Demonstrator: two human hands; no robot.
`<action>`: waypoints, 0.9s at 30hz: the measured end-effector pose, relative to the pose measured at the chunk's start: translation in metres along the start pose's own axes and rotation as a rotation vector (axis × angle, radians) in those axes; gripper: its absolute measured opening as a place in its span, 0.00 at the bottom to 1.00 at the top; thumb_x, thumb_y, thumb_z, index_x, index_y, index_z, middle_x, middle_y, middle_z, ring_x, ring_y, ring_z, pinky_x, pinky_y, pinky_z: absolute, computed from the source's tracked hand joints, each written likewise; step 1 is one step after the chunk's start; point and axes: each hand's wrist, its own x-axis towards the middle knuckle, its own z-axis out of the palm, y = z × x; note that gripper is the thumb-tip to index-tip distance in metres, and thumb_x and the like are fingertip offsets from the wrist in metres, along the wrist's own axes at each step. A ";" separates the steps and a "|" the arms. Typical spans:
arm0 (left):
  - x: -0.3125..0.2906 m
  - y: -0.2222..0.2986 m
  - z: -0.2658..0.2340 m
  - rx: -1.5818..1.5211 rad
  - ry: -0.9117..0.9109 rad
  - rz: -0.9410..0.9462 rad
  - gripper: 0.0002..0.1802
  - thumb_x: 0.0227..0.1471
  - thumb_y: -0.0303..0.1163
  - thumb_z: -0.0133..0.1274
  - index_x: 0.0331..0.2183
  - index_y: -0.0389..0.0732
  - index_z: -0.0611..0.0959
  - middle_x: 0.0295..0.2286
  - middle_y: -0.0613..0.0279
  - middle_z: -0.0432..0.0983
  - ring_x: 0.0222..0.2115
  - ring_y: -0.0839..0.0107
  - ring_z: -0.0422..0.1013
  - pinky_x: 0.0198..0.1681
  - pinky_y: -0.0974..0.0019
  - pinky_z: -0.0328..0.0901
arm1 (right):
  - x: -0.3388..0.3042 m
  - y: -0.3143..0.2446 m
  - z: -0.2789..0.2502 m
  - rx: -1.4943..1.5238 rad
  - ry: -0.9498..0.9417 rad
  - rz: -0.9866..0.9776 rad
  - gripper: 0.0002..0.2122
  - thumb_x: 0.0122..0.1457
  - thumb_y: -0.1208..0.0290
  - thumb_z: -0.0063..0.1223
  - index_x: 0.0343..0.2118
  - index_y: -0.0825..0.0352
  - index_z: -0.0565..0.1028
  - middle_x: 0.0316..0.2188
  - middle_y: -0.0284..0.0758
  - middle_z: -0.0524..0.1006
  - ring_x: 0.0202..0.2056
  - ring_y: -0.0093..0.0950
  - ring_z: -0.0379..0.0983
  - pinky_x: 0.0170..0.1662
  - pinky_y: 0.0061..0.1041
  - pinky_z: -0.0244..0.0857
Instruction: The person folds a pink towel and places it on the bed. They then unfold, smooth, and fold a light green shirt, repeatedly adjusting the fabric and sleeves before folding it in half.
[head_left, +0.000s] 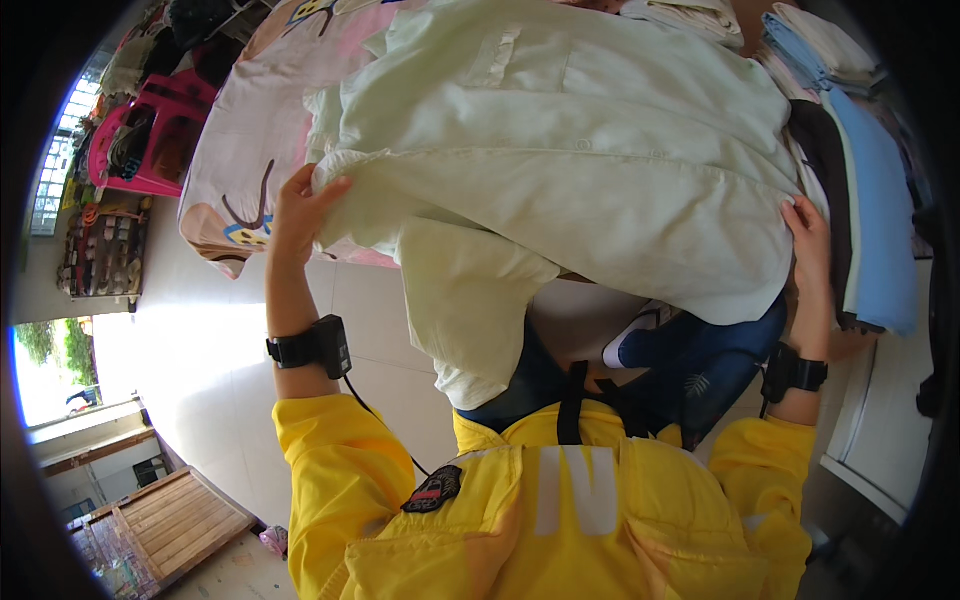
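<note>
A pale green button-up shirt [600, 170] lies spread sideways over the bed's near edge, its button front running left to right. My left hand [300, 212] pinches the cloth at the collar end, thumb on top. At the hem end, my right hand [808, 238] grips the shirt's edge between thumb and fingers. One sleeve [470, 290] hangs off the bed toward my lap. A chest pocket [515, 60] shows on the far side of the shirt. The fingers under the cloth are partly hidden.
The shirt rests on a pink patterned bedsheet [235, 140]. Folded clothes, including a light blue garment [880, 210], are stacked at the right. A pink plastic chair [155, 130] holding clothes and a shoe rack [105, 250] stand at the left. A wooden panel [180, 525] lies lower left.
</note>
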 end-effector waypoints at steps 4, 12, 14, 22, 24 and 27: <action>0.007 -0.003 -0.005 -0.088 -0.029 -0.037 0.19 0.49 0.33 0.65 0.40 0.31 0.81 0.32 0.60 0.80 0.29 0.75 0.75 0.33 0.72 0.70 | -0.004 0.002 -0.005 0.176 -0.055 0.036 0.10 0.61 0.68 0.57 0.40 0.69 0.76 0.34 0.25 0.74 0.37 0.15 0.67 0.44 0.14 0.59; 0.019 -0.014 -0.005 -0.133 -0.060 -0.069 0.17 0.49 0.34 0.66 0.38 0.32 0.83 0.31 0.61 0.81 0.29 0.75 0.76 0.33 0.72 0.72 | -0.005 0.003 -0.017 0.078 -0.173 0.040 0.04 0.56 0.72 0.60 0.29 0.65 0.76 0.32 0.24 0.74 0.35 0.15 0.66 0.42 0.14 0.57; 0.022 -0.016 -0.006 -0.167 -0.077 -0.081 0.17 0.49 0.33 0.66 0.37 0.32 0.83 0.31 0.61 0.81 0.29 0.74 0.76 0.33 0.72 0.72 | -0.004 0.005 -0.020 0.088 -0.169 0.035 0.05 0.55 0.73 0.61 0.27 0.65 0.75 0.34 0.26 0.74 0.36 0.15 0.66 0.43 0.14 0.57; 0.032 -0.024 -0.018 -0.229 -0.231 -0.097 0.15 0.54 0.34 0.61 0.41 0.35 0.81 0.35 0.60 0.80 0.34 0.73 0.77 0.38 0.70 0.72 | -0.022 0.020 -0.014 0.097 0.030 -0.013 0.08 0.54 0.75 0.62 0.23 0.66 0.73 0.44 0.30 0.72 0.38 0.18 0.67 0.46 0.17 0.59; 0.033 -0.025 -0.019 -0.225 -0.219 -0.098 0.14 0.54 0.34 0.60 0.40 0.36 0.81 0.35 0.60 0.80 0.34 0.73 0.77 0.39 0.69 0.72 | -0.026 0.022 -0.012 0.099 0.031 -0.075 0.08 0.54 0.75 0.62 0.23 0.67 0.73 0.44 0.30 0.72 0.38 0.18 0.68 0.46 0.17 0.59; 0.034 -0.026 -0.020 -0.259 -0.222 -0.106 0.14 0.55 0.34 0.60 0.40 0.36 0.81 0.35 0.61 0.80 0.35 0.73 0.77 0.39 0.69 0.72 | -0.030 0.021 -0.013 0.117 0.046 -0.049 0.07 0.55 0.76 0.62 0.23 0.68 0.74 0.45 0.31 0.71 0.38 0.18 0.68 0.47 0.17 0.59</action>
